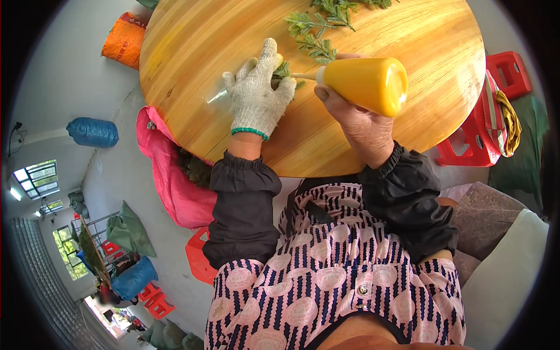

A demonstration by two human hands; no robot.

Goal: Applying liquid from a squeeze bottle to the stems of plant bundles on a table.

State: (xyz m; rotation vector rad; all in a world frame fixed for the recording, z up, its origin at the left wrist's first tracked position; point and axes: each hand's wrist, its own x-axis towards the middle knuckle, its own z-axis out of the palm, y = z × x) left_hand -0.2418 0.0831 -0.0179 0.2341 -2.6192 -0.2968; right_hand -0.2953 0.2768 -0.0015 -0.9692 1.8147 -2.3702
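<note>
the gloved left hand (pixel 256 93) pins a green sprig (pixel 284 71) on the round table (pixel 192 52), the right hand (pixel 356 119) at its three o'clock grips a yellow bottle (pixel 364 83), nozzle touching the sprig; gluing seems underway, needing a gentle squeeze.

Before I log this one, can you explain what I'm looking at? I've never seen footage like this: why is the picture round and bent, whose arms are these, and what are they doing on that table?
There is no machine here. A person wears a wide fisheye camera on the head, looking down, so straight edges bend near the rim and the person's own arms enter from below. There is only this one view.

The left hand, in a white knit glove, presses down on a green sprig on the round wooden table. The bare right hand holds a yellow squeeze bottle, tilted with its nozzle pointing at that sprig. More green sprigs lie farther up the table.

Around the table are a pink bag, an orange sack and red stools.
</note>
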